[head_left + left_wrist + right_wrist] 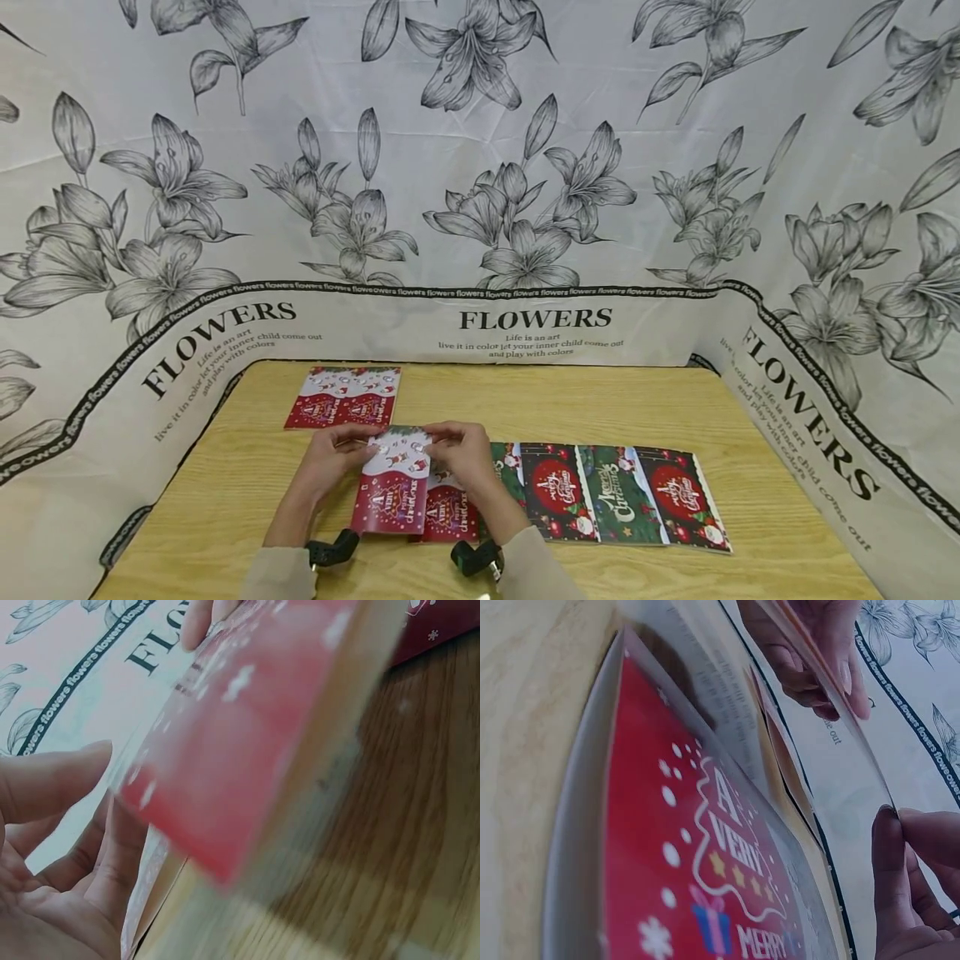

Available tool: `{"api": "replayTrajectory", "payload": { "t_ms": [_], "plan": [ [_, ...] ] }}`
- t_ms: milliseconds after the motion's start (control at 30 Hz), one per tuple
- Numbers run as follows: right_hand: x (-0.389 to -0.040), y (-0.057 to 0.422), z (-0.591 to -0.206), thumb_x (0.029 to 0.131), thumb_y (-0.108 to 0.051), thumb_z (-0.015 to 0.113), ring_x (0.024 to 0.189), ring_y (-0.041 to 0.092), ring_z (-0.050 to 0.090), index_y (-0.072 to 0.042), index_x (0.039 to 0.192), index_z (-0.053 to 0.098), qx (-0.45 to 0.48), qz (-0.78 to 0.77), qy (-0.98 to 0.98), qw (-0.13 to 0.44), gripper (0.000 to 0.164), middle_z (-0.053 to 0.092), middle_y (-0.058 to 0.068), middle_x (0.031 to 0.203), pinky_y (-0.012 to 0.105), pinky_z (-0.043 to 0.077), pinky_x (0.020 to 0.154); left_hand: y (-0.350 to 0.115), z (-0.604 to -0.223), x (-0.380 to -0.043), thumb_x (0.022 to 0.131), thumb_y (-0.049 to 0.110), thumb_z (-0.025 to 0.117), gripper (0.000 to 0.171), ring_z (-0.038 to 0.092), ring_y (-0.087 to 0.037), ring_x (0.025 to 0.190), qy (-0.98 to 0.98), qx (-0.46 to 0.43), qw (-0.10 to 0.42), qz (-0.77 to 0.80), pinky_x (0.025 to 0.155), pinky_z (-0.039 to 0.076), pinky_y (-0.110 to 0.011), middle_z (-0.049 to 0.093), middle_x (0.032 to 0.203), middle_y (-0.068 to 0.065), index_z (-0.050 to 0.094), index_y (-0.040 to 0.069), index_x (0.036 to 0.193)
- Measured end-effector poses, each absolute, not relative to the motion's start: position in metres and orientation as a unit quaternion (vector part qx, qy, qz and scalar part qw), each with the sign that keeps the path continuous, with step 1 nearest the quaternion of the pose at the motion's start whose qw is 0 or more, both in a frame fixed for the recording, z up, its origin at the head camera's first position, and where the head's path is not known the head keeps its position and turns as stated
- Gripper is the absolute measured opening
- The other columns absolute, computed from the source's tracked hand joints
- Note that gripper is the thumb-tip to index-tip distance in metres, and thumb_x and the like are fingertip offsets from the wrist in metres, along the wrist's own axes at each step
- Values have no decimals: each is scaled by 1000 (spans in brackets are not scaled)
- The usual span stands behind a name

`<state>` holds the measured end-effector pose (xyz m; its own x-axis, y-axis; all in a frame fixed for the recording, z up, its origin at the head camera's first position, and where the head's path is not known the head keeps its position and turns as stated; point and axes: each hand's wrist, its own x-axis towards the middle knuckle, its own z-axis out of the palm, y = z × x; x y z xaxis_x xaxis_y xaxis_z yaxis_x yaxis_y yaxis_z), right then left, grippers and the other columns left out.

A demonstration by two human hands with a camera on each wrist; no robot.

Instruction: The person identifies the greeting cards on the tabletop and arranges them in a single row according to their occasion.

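Red-and-white Christmas card (393, 492) runs near to far; left hand (335, 457) and right hand (463, 454) pinch its far end. Matching card (452, 515) lies just right.

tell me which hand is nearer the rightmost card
Right. The right hand is left of the rightmost card, at the held card's upper right corner; the left hand is farther left, at the held card's upper left corner.

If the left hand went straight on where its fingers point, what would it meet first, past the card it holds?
Likely the right hand, gripping the same card near its other top corner; depth is unclear.
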<state>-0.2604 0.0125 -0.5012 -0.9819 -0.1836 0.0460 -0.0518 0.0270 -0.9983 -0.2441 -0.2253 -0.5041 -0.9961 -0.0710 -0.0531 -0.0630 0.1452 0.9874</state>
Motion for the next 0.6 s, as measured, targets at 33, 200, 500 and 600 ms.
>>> {"api": "replayTrajectory", "payload": {
  "t_ms": [33, 200, 500, 600],
  "plan": [
    [-261, 14, -501, 89, 6, 77, 79, 13, 63, 5, 116, 77, -81, -694, 714, 46, 27, 70, 20, 101, 28, 56, 67, -225, -504, -244, 93, -4, 75, 28, 67, -24, 106, -753, 43, 3, -656, 86, 56, -25, 71, 127, -16, 74, -1, 121],
    [-265, 21, -500, 92, 5, 76, 84, 15, 67, 6, 118, 76, -68, -700, 711, 30, 26, 69, 20, 102, 29, 60, 75, -226, -504, -245, 93, -6, 74, 25, 68, -24, 105, -750, 18, -2, -661, 87, 57, -25, 70, 120, -16, 74, -2, 118],
    [-276, 35, -497, 91, 8, 74, 85, 15, 68, 6, 119, 75, -20, -706, 708, -18, 28, 69, 20, 103, 31, 60, 78, -226, -503, -243, 91, -9, 73, 25, 69, -23, 96, -752, -46, -59, -655, 82, 58, -30, 70, 121, -18, 72, -9, 116],
    [-277, 39, -496, 91, 8, 74, 85, 16, 68, 7, 120, 75, -6, -713, 700, -29, 28, 68, 22, 103, 31, 60, 77, -226, -504, -242, 90, -8, 74, 24, 68, -24, 94, -755, -66, -70, -649, 82, 59, -30, 68, 119, -18, 72, -9, 115]
  ]
}}
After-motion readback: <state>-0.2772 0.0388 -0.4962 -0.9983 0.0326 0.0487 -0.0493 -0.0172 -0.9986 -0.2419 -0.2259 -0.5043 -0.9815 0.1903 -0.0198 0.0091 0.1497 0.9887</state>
